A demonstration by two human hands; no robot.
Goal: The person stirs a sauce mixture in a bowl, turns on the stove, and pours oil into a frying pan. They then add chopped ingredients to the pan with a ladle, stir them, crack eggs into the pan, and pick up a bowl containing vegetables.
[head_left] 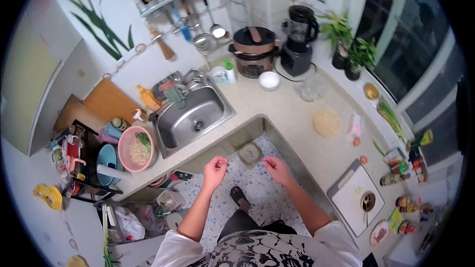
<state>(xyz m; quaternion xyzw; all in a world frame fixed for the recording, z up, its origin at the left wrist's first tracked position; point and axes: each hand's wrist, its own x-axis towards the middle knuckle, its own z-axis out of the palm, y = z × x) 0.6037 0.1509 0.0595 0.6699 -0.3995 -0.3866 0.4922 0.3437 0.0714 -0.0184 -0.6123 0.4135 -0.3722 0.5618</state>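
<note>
My left hand [215,172] is held in mid-air over the floor, its fingers curled in and nothing visible in them. Level with it, my right hand [277,171] points inward with fingers bent and pressed together; nothing shows in it either. The two hands are apart and touch nothing. Between and just beyond them, a round lidded container [250,155] stands on the floor. Closest on the counter to my left hand is a steel sink [198,126], with a pink basin [129,141] of pale strands and green leaves beside it. A pale round heap [326,122] lies on the right counter.
A white cutting board [349,195] bears a small bowl with a spoon [367,201]. Beside it are a plate of meat [379,233], bottles and two eggs. An electric cooker [254,52], a blender [298,39] and a white bowl [269,80] stand in the back corner.
</note>
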